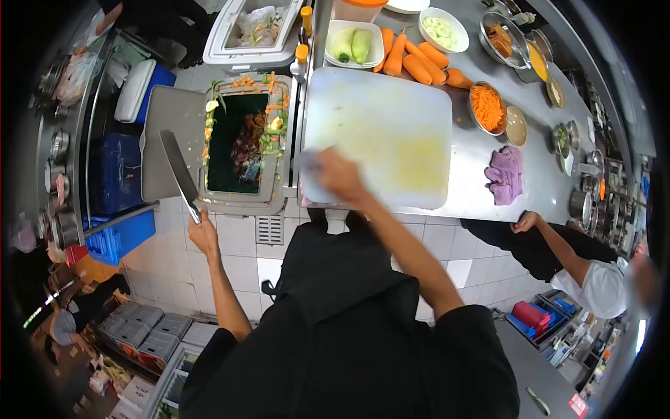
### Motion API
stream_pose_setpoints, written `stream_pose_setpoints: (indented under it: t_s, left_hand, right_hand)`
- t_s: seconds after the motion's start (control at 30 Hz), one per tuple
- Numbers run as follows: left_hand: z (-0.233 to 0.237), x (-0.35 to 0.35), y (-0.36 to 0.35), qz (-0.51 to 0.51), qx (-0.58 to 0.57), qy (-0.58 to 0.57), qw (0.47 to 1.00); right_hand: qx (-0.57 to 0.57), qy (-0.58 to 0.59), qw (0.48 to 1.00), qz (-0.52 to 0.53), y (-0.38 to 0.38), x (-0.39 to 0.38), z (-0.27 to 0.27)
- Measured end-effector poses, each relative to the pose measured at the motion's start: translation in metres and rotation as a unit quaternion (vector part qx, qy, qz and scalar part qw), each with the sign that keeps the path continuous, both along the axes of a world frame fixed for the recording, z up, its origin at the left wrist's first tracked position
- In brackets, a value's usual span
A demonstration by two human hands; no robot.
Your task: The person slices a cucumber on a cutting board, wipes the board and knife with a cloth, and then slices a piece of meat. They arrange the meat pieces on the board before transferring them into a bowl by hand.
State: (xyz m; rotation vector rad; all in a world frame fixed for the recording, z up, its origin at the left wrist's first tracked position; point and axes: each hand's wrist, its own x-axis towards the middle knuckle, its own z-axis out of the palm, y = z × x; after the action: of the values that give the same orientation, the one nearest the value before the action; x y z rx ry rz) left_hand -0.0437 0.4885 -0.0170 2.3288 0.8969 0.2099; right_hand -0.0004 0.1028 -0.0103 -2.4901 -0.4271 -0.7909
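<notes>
Gripped knife (180,173) in fingers of left hand (203,236), over grey bin lid (167,115). Noted right hand (340,178) at blurred greyish item (308,167) near cutting board's (384,126) left edge; could not tell grip.

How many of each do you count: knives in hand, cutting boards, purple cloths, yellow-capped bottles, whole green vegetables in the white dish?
Knife in hand: 1
Cutting board: 1
Purple cloth: 1
Yellow-capped bottles: 2
Green vegetables: 2
Total: 7
</notes>
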Motion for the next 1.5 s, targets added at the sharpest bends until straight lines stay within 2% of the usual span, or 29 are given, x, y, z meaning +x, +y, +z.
stream_pose_setpoints:
  t_s: [0.1, 0.2, 0.23, 0.27, 0.3, 0.37, 0.4, 0.43, 0.5, 0.53, 0.6, 0.67, 0.7, 0.73, 0.8, 0.83, 0.87, 0.9, 0.97, 1.03, 1.1, 1.17, 1.2, 1.27, 1.3, 1.33, 1.37, 1.43, 1.5]
  left_hand:
    - [0.026, -0.001, -0.001, -0.002, 0.025, 0.052, 0.998]
    - [0.032, -0.009, -0.002, -0.025, 0.032, 0.027, 0.999]
    - [0.023, -0.007, -0.004, -0.027, 0.033, -0.003, 0.999]
    - [0.012, -0.005, -0.005, -0.032, 0.021, -0.028, 0.999]
    - [0.002, -0.009, -0.006, -0.044, 0.018, -0.016, 0.999]
    - [-0.010, 0.007, -0.009, -0.012, 0.011, 0.012, 1.000]
    - [-0.006, 0.011, -0.014, -0.018, 0.015, 0.006, 1.000]
    - [0.006, 0.012, -0.022, -0.016, 0.012, 0.004, 1.000]
    - [0.033, 0.005, -0.031, -0.041, 0.011, 0.010, 0.999]
    - [0.037, 0.002, -0.030, -0.042, 0.018, 0.028, 0.999]
    - [0.035, -0.010, -0.022, -0.062, 0.034, -0.003, 0.998]
    - [0.005, -0.003, -0.023, -0.046, 0.042, -0.059, 0.996]
    - [0.003, -0.008, -0.026, -0.056, 0.039, -0.046, 0.997]
    - [0.004, -0.011, -0.029, -0.047, 0.011, -0.032, 0.998]
    - [-0.003, 0.003, -0.030, -0.016, -0.038, 0.002, 0.999]
    - [-0.002, 0.006, -0.034, -0.003, -0.040, -0.011, 0.999]
    - [0.004, 0.003, -0.035, -0.001, -0.037, 0.004, 0.999]
    - [0.011, -0.004, -0.039, -0.002, -0.036, 0.023, 0.999]
    - [0.013, -0.013, -0.046, 0.016, -0.049, 0.012, 0.999]
    - [-0.001, -0.028, -0.041, 0.029, -0.052, 0.046, 0.997]
    - [0.013, -0.047, -0.056, 0.035, -0.050, 0.032, 0.998]
    - [0.032, -0.062, -0.068, 0.015, -0.020, 0.051, 0.998]
    - [0.034, -0.072, -0.072, -0.001, 0.042, 0.004, 0.999]
    - [0.048, -0.084, -0.090, 0.017, 0.038, -0.017, 0.999]
    - [0.054, -0.092, -0.096, 0.020, 0.031, -0.018, 0.999]
    - [0.047, -0.098, -0.097, -0.002, 0.043, -0.050, 0.998]
    - [0.046, -0.098, -0.099, -0.008, 0.038, -0.051, 0.998]
    - [0.051, -0.090, -0.104, -0.041, 0.055, 0.008, 0.998]
    - [0.058, -0.085, -0.113, -0.066, 0.056, -0.016, 0.996]
  right_hand:
    - [-0.084, 0.135, 0.978, -0.135, -0.143, 0.004, -0.005]
    - [-0.244, -0.031, 0.919, -0.307, -0.180, -0.025, -0.082]
    - [-0.179, -0.024, 0.940, -0.289, -0.116, -0.032, -0.083]
    - [0.016, 0.030, 0.976, -0.215, -0.049, -0.049, -0.060]
    - [0.096, 0.270, 0.952, -0.109, -0.003, -0.068, -0.009]
    - [0.110, 0.339, 0.934, 0.015, 0.017, -0.084, 0.034]
    - [0.158, 0.217, 0.963, -0.009, -0.013, -0.084, 0.022]
    - [0.058, 0.185, 0.976, -0.095, -0.069, -0.078, -0.004]
    - [0.004, 0.233, 0.950, -0.208, -0.222, -0.063, -0.018]
    - [0.009, 0.240, 0.948, -0.210, -0.216, -0.071, -0.021]
    - [-0.086, 0.411, 0.835, -0.356, -0.189, -0.083, -0.013]
    - [-0.047, 0.082, 0.979, -0.181, -0.087, -0.109, -0.042]
    - [0.132, 0.272, 0.948, -0.097, -0.041, -0.123, -0.003]
    - [0.133, 0.286, 0.943, -0.104, -0.037, -0.142, 0.018]
    - [0.139, 0.267, 0.953, -0.044, -0.054, -0.115, 0.034]
    - [0.175, 0.143, 0.974, -0.037, -0.089, -0.103, 0.023]
    - [0.113, 0.260, 0.949, -0.137, -0.113, -0.095, 0.033]
    - [0.035, 0.225, 0.966, -0.127, -0.131, -0.085, 0.035]
    - [-0.044, 0.184, 0.978, 0.085, -0.160, -0.051, 0.030]
    - [-0.148, 0.177, 0.956, 0.182, -0.191, -0.005, 0.019]
    - [-0.211, 0.238, 0.947, 0.036, -0.225, 0.045, 0.026]
    - [-0.054, 0.372, 0.866, -0.331, -0.259, 0.083, 0.039]
    - [-0.050, 0.364, 0.871, -0.325, -0.250, 0.081, 0.044]
    - [-0.033, 0.128, 0.944, -0.304, -0.237, 0.065, 0.048]
    - [0.061, 0.116, 0.975, -0.179, -0.224, 0.058, 0.012]
    - [-0.002, 0.035, 0.996, -0.083, -0.204, 0.046, -0.020]
    - [-0.006, 0.034, 0.995, -0.090, -0.198, 0.037, -0.015]
    - [-0.017, 0.269, 0.949, -0.164, -0.192, 0.030, 0.006]
    - [-0.008, 0.312, 0.901, -0.300, -0.243, 0.036, 0.018]
